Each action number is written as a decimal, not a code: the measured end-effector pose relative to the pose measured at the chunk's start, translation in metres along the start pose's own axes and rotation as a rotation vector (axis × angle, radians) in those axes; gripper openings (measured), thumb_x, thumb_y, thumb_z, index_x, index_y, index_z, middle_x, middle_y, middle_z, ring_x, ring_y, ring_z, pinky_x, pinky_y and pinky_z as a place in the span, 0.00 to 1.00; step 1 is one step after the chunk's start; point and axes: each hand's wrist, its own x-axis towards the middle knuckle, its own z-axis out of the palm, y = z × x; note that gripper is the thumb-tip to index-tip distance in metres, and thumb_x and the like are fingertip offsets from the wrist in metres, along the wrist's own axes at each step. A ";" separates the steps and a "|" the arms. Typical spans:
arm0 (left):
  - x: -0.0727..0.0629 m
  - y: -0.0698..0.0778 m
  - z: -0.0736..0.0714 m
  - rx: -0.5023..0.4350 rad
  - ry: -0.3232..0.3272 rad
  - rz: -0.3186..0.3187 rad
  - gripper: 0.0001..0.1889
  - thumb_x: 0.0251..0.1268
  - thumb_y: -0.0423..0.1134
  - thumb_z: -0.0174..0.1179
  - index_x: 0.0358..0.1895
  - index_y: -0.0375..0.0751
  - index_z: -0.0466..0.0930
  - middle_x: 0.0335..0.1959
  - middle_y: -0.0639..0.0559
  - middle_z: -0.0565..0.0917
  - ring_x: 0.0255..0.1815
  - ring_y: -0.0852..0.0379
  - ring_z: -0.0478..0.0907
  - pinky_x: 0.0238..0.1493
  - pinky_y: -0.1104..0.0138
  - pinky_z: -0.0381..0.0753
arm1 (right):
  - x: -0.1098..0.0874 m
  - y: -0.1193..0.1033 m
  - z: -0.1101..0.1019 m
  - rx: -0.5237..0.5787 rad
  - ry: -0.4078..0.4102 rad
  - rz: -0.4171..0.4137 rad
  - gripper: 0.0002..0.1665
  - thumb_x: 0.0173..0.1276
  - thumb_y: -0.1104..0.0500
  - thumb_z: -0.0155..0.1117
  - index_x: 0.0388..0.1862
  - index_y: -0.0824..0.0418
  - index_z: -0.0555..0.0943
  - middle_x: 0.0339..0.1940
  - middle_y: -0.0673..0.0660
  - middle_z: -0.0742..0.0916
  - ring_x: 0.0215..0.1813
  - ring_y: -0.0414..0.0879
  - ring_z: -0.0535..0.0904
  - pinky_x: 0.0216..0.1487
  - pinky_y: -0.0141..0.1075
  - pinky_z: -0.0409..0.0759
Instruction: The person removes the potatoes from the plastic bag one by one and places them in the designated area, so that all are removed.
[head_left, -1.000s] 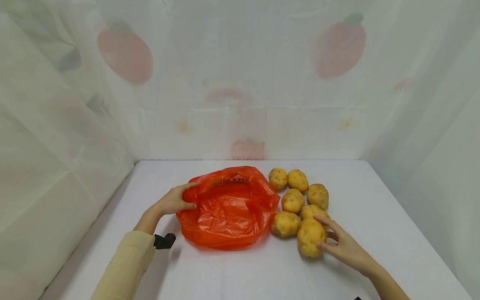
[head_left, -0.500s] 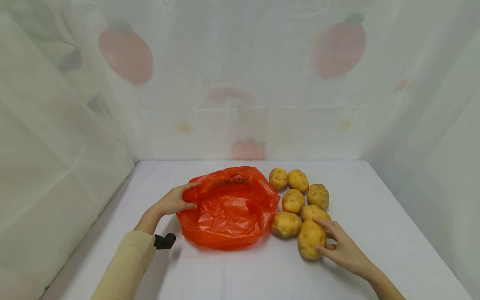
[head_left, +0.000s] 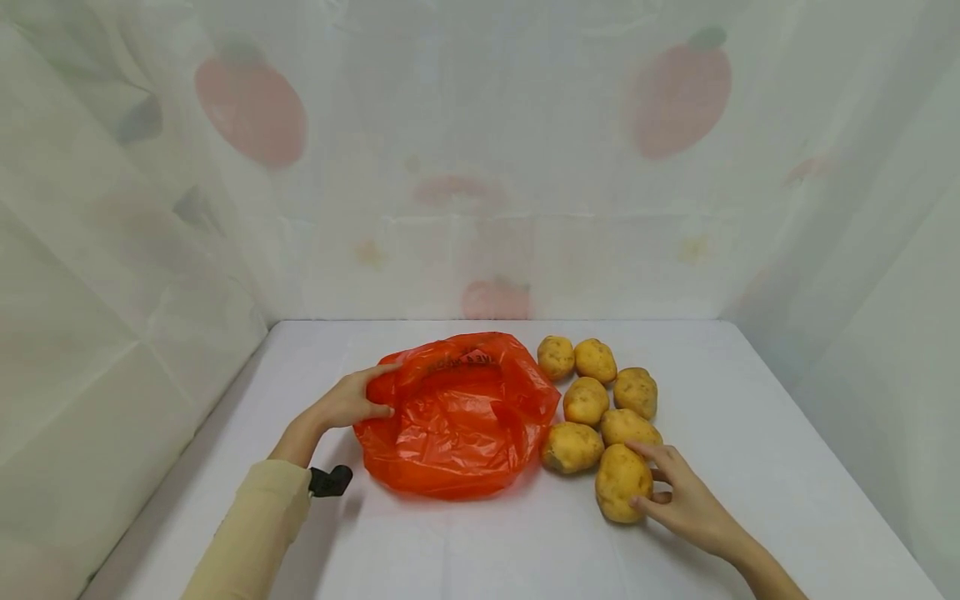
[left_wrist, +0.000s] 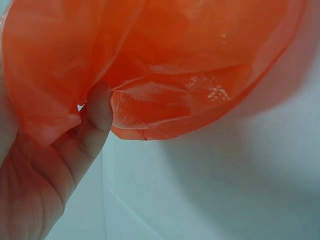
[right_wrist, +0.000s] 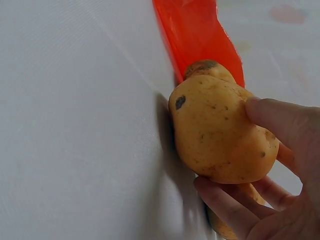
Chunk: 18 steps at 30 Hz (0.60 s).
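Note:
A red plastic bag point(head_left: 457, 425) lies on the table with its mouth spread open and black print on its inner far side. My left hand point(head_left: 351, 402) holds the bag's left edge; in the left wrist view the thumb point(left_wrist: 99, 112) presses on the red film. My right hand point(head_left: 686, 500) grips the nearest potato point(head_left: 622, 483) between thumb and fingers. Seen from the right wrist, this potato point(right_wrist: 220, 130) has a dark spot and sits just above or on the table; I cannot tell which.
Several other potatoes point(head_left: 587, 402) lie grouped right of the bag, one point(head_left: 572, 448) close against its edge. A dark device point(head_left: 330, 482) sticks out at the left wrist. A white cloth wall point(head_left: 600, 242) with faded fruit prints stands behind the white table point(head_left: 480, 550).
My right hand has drawn the gripped potato slightly toward me, a little away from the potato behind it. The left hand and the bag have stayed in place.

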 end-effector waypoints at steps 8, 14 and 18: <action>0.000 0.001 0.000 -0.008 -0.002 0.002 0.39 0.53 0.36 0.66 0.69 0.54 0.59 0.67 0.42 0.63 0.61 0.41 0.64 0.50 0.52 0.78 | 0.001 0.000 0.001 -0.036 0.027 0.011 0.42 0.54 0.64 0.70 0.65 0.53 0.62 0.55 0.64 0.66 0.52 0.64 0.74 0.40 0.29 0.80; -0.001 0.001 0.000 -0.013 -0.003 0.002 0.39 0.53 0.37 0.66 0.69 0.54 0.59 0.67 0.42 0.63 0.61 0.41 0.64 0.50 0.53 0.78 | 0.002 -0.001 0.000 -0.051 0.027 0.018 0.38 0.55 0.63 0.69 0.63 0.52 0.64 0.55 0.63 0.66 0.51 0.63 0.74 0.39 0.29 0.80; 0.001 0.000 0.001 0.006 0.001 0.012 0.39 0.52 0.38 0.66 0.69 0.55 0.60 0.67 0.43 0.64 0.61 0.42 0.65 0.49 0.54 0.79 | 0.001 -0.001 0.000 -0.081 0.032 -0.009 0.37 0.56 0.62 0.68 0.64 0.52 0.65 0.55 0.63 0.67 0.50 0.63 0.75 0.38 0.27 0.80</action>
